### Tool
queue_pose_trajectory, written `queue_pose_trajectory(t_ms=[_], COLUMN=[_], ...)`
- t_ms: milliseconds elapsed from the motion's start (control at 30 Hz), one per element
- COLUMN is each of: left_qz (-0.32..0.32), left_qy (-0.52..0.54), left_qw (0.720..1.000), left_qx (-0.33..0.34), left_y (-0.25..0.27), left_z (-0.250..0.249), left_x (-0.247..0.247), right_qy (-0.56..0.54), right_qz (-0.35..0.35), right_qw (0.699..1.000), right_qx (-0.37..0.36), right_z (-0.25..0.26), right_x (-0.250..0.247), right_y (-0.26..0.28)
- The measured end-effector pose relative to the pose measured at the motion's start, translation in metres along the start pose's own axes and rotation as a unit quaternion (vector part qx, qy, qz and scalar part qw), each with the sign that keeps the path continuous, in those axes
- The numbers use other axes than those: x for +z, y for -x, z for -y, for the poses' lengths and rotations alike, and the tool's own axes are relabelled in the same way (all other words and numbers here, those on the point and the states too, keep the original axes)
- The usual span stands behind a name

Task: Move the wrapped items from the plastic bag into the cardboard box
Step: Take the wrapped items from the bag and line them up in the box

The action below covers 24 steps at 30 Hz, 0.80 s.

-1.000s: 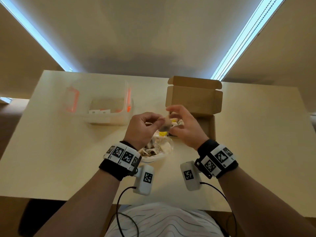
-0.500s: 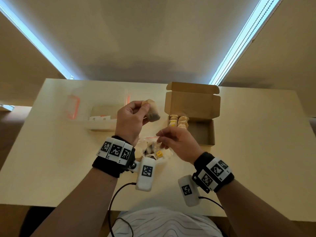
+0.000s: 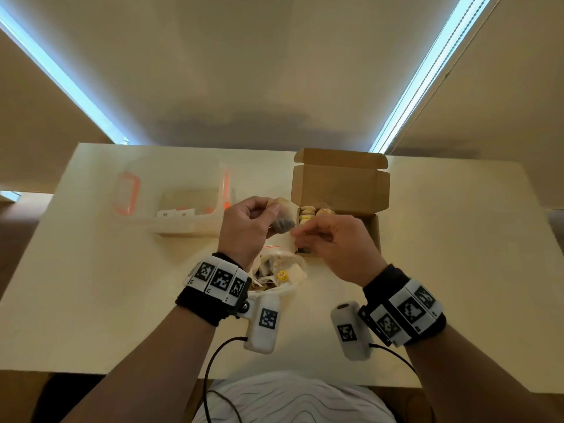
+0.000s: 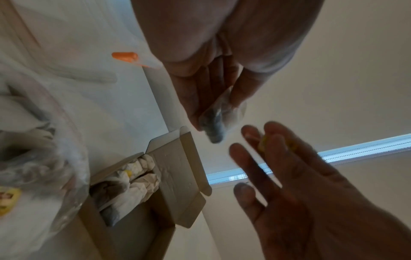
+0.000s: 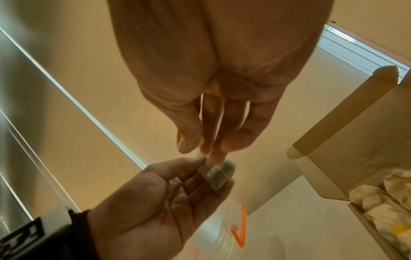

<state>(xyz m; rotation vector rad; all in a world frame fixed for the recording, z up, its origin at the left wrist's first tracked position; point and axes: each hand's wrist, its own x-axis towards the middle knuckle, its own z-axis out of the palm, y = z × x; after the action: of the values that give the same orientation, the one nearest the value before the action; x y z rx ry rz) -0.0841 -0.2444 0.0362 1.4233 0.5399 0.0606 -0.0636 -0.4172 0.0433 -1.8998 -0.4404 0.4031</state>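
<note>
The left hand (image 3: pixel 244 227) pinched a clear-wrapped dark item (image 3: pixel 282 218) aloft — apparently for handover; the right hand's (image 3: pixel 332 239) fingers (image 5: pixel 213 130) pinched a small yellow piece (image 4: pixel 263 143) beside the open brown cardboard box (image 3: pixel 340 184).

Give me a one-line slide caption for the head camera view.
Left hand holds a wrapped item beside the open cardboard box; right hand reaches in.

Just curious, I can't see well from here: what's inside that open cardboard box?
The cardboard box holds several pale paper-wrapped items, some with yellow stickers, packed at its left end. The right hand covers the near left corner in the head view; the rest looks empty.
</note>
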Motion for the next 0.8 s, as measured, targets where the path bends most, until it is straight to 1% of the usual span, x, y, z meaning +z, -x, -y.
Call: queue_pose_trajectory(t_ms=[67, 133, 233, 367, 433, 467, 500, 533, 600, 633, 700, 733, 767, 800], left_qz=[0.038, 0.081, 0.121, 0.141, 0.149, 0.149, 0.146, 0.142, 0.138, 0.147, 0.168, 0.169, 0.165, 0.161], left_qy=[-0.001, 0.004, -0.003, -0.026, -0.039, -0.058, -0.114, -0.208, -0.392, -0.447, -0.541, -0.566, -0.583, -0.586], left_qw=[0.999, 0.996, 0.991, 0.985, 0.983, 0.982, 0.978, 0.965, 0.908, 0.88, 0.821, 0.804, 0.793, 0.792], left_qx=[-0.018, -0.039, -0.065, -0.092, -0.103, -0.105, -0.093, -0.069, -0.05, -0.056, -0.069, -0.071, -0.066, -0.066], left_y=[0.003, 0.007, 0.009, 0.009, 0.005, 0.001, -0.004, -0.008, -0.014, -0.014, -0.013, -0.014, -0.015, -0.017], left_z=[0.004, 0.008, 0.017, 0.027, 0.036, 0.042, 0.048, 0.055, 0.065, 0.07, 0.082, 0.092, 0.1, 0.108], left_x=[0.004, 0.009, 0.018, 0.034, 0.04, 0.04, 0.039, 0.036, 0.024, 0.017, 0.004, -0.002, -0.007, -0.012], right_qy=[0.062, 0.083, 0.076, -0.008, -0.037, -0.034, -0.026, -0.023, -0.052, -0.069, -0.078, -0.072, -0.064, -0.053], right_qz=[-0.042, -0.067, -0.084, -0.129, -0.127, -0.118, -0.108, -0.1, -0.09, -0.082, -0.065, -0.055, -0.048, -0.043], right_qw=[0.997, 0.994, 0.992, 0.985, 0.978, 0.974, 0.971, 0.966, 0.95, 0.939, 0.927, 0.926, 0.926, 0.926], right_qx=[-0.024, -0.006, 0.047, 0.114, 0.163, 0.189, 0.213, 0.238, 0.296, 0.326, 0.361, 0.367, 0.37, 0.37], right_z=[-0.002, -0.008, -0.017, -0.03, -0.041, -0.049, -0.06, -0.073, -0.099, -0.112, -0.134, -0.144, -0.152, -0.158], right_x=[-0.001, -0.002, -0.003, -0.01, -0.018, -0.022, -0.027, -0.032, -0.039, -0.04, -0.039, -0.037, -0.034, -0.03], right_y=[-0.004, -0.006, -0.004, 0.002, 0.0, -0.002, -0.006, -0.012, -0.023, -0.029, -0.042, -0.048, -0.054, -0.06])
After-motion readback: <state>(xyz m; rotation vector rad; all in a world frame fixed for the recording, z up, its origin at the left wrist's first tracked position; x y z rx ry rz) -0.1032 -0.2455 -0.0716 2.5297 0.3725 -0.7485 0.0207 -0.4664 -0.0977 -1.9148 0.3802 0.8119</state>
